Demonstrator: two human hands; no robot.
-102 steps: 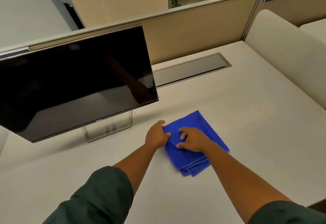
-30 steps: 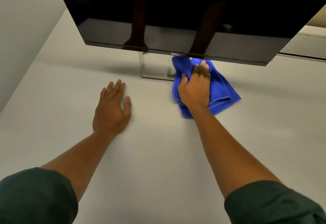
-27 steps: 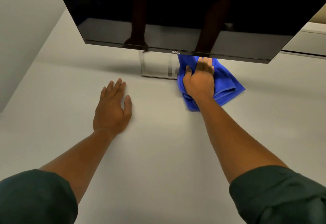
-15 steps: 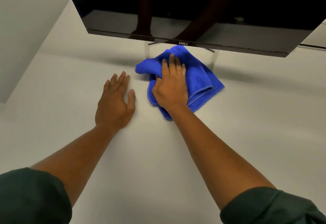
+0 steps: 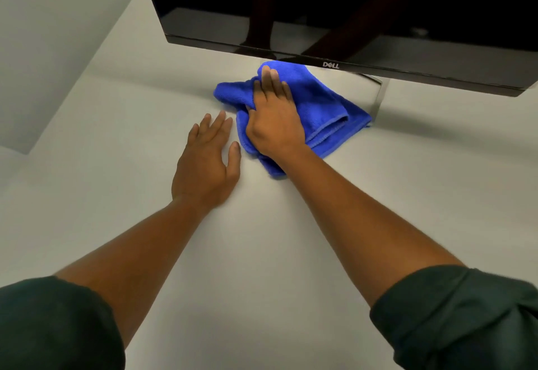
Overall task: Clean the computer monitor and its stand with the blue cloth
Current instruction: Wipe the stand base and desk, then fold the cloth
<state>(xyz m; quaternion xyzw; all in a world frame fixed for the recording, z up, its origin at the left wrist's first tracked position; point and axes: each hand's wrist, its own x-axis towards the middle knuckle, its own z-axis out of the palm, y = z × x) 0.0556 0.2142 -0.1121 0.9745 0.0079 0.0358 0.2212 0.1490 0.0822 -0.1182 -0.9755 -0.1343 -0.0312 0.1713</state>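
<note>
Since a moment ago my right hand point(image 5: 273, 119), fingers flat, has slid the blue cloth point(image 5: 317, 107) leftward under the monitor point(image 5: 334, 5) over its stand point(image 5: 377, 96), my left hand point(image 5: 205, 165) spread flat on the counter point(image 5: 262, 253) beside it.

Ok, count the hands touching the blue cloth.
1. The right hand presses on the blue cloth below the monitor; the left hand lies flat on the desk beside it.
</note>
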